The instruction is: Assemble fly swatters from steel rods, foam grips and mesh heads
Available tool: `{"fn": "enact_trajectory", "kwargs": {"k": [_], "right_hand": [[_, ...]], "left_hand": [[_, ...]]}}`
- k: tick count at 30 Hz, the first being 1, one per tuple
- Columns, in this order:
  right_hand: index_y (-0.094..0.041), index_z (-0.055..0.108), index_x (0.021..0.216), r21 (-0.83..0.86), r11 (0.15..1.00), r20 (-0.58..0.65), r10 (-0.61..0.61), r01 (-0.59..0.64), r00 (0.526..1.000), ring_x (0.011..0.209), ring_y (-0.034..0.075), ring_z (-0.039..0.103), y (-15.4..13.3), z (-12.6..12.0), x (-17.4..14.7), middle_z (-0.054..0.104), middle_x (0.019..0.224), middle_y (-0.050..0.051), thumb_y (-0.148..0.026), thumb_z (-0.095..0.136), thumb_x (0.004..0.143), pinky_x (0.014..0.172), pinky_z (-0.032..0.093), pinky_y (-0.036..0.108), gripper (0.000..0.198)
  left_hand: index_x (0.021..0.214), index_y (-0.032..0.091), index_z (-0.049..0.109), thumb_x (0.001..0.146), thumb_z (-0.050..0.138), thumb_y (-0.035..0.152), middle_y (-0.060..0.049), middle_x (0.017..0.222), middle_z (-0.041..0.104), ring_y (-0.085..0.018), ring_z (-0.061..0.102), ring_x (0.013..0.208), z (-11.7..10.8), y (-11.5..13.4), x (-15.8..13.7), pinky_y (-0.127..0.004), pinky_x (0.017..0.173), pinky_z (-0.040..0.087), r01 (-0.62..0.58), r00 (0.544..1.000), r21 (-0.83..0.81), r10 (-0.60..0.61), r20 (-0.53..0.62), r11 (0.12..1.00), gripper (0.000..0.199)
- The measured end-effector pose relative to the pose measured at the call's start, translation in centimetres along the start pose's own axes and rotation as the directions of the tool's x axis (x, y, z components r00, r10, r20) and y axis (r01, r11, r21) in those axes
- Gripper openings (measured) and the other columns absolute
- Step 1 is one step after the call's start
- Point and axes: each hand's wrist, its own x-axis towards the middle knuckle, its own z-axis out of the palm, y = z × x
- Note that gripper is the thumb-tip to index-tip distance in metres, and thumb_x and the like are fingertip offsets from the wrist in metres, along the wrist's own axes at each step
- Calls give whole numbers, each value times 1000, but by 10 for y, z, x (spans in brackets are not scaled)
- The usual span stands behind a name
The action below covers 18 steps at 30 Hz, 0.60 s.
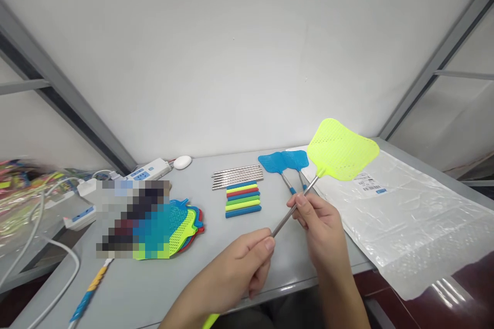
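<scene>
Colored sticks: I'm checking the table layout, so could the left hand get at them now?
Probably yes: the colored sticks lie uncovered on the table beyond the left hand, with nothing between. That hand grips the yellow swatter, though, so may need freeing first.

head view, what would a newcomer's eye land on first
Probably the bright yellow-green plastic swatter, its perforated head right of centre, gripped below by the right hand and, lower still, the left hand. Next, perhaps, the row of slim blue, yellow, red and green sticks on the grey table, mid-picture. Then the overlapping blue, yellow-green and red swatter heads at left, partly pixelated.
</scene>
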Motion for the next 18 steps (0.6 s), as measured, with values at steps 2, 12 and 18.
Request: {"fn": "enact_trajectory", "kwargs": {"k": [2,12,18], "right_hand": [[-19,70,80,8,1000,-35,-12,12,999,56,12,33,1,-5,1,36,56,-5,-45,63,89,54,26,28,29],[-18,71,80,102,994,-144,-29,44,989,56,12,34,0,-16,5,39,57,-4,-44,66,87,53,25,28,27],[-18,72,79,152,986,-198,-33,64,980,57,11,35,-1,-22,10,41,57,-4,-41,67,87,54,26,27,25]], "left_hand": [[74,22,39,99,36,52,7,53,43,-9,34,43,1,-3,4,-18,33,22,18,998,-72,-14,55,997,39],[73,21,41,99,35,50,6,55,44,-9,36,47,12,2,8,-16,35,25,11,999,-9,-10,37,1000,40],[72,20,43,100,32,50,6,58,46,-9,40,53,7,7,4,-19,51,34,45,997,104,-51,56,994,43]]}}
